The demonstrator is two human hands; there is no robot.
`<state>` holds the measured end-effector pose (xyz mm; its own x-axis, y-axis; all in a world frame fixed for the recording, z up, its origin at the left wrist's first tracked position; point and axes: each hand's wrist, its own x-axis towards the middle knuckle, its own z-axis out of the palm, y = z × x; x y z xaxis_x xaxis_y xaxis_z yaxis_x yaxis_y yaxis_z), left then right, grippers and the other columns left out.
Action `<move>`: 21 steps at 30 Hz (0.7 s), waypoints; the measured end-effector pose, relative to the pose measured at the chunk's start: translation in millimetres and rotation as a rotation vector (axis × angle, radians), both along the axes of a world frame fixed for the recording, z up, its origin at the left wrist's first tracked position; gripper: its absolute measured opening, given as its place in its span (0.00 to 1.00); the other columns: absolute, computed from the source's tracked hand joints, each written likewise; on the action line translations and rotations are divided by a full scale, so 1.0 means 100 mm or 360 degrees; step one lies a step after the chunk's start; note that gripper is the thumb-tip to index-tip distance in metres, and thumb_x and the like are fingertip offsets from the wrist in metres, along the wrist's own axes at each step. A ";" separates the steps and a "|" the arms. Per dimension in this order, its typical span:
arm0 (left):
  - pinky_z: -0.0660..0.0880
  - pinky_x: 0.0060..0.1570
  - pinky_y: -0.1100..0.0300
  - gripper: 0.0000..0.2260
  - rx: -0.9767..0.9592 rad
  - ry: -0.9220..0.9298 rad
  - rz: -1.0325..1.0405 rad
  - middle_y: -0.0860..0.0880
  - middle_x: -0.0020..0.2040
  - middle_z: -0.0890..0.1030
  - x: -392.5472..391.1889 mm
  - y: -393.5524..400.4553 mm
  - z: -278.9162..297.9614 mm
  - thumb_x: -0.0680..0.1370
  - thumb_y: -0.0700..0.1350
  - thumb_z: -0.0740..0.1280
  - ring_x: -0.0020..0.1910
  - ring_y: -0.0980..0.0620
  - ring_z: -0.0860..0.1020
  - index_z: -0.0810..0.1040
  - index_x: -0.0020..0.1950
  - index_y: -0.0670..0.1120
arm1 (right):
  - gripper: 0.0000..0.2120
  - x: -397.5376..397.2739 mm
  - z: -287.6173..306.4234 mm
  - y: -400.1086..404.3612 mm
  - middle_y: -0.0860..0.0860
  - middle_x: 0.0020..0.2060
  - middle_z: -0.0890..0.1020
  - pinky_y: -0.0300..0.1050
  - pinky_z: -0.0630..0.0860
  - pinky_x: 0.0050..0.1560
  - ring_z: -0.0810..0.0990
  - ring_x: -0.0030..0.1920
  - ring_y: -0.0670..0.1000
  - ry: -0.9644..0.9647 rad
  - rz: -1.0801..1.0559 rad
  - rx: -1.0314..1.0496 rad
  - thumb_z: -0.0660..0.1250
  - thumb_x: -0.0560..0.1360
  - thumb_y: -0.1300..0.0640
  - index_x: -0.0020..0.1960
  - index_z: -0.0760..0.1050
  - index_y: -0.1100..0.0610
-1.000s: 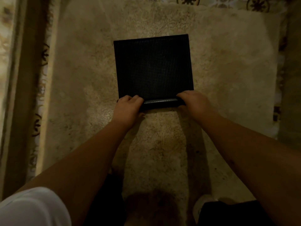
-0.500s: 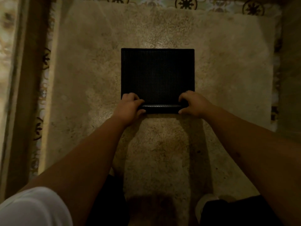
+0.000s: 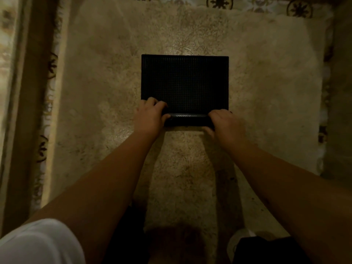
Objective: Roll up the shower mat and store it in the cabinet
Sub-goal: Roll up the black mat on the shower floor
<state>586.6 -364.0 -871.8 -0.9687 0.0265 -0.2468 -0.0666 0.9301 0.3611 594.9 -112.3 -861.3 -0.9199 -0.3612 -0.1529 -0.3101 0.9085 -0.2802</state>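
A black shower mat with a fine grid texture lies flat on a beige shaggy rug. Its near edge is curled into a tight roll. My left hand grips the roll's left end, fingers over the top. At the roll's right end my right hand holds on, thumb underneath. The rest of the mat lies unrolled beyond my hands. No cabinet is in view.
Patterned floor tiles border the rug at the top and along the left. A pale raised edge runs down the left side. My knees in dark clothing are at the bottom.
The roll at the mat's near edge has grown thicker and moved away from me, so the flat part is shorter. Both hands went forward with it.
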 end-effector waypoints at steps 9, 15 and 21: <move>0.68 0.63 0.44 0.23 -0.0092 0.0179 -0.0366 0.44 0.64 0.78 0.25 0.00 0.01 0.75 0.50 0.69 0.63 0.41 0.74 0.74 0.67 0.43 | 0.18 -0.20 -0.04 0.02 0.60 0.61 0.78 0.54 0.69 0.60 0.75 0.60 0.61 -0.0289 -0.0064 0.0024 0.68 0.75 0.55 0.62 0.74 0.61; 0.69 0.56 0.48 0.19 -0.0123 0.0087 -0.0387 0.45 0.56 0.80 -0.02 0.01 0.00 0.73 0.49 0.70 0.55 0.43 0.76 0.75 0.61 0.44 | 0.30 -0.30 -0.02 0.06 0.60 0.71 0.69 0.55 0.62 0.71 0.65 0.72 0.61 -0.0386 0.0087 0.0068 0.71 0.74 0.54 0.71 0.66 0.62; 0.68 0.51 0.50 0.16 -0.0208 0.0106 -0.0393 0.47 0.52 0.80 -0.01 0.05 0.01 0.74 0.50 0.69 0.52 0.45 0.76 0.74 0.58 0.46 | 0.16 -0.31 0.04 -0.02 0.60 0.52 0.74 0.51 0.72 0.43 0.73 0.52 0.60 -0.0190 0.0050 0.0189 0.65 0.70 0.68 0.58 0.73 0.62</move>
<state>585.1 -358.6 -870.8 -0.9511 0.2357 -0.1997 0.1875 0.9542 0.2333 564.0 -114.0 -857.5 -0.8813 -0.3624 -0.3035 -0.3098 0.9277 -0.2082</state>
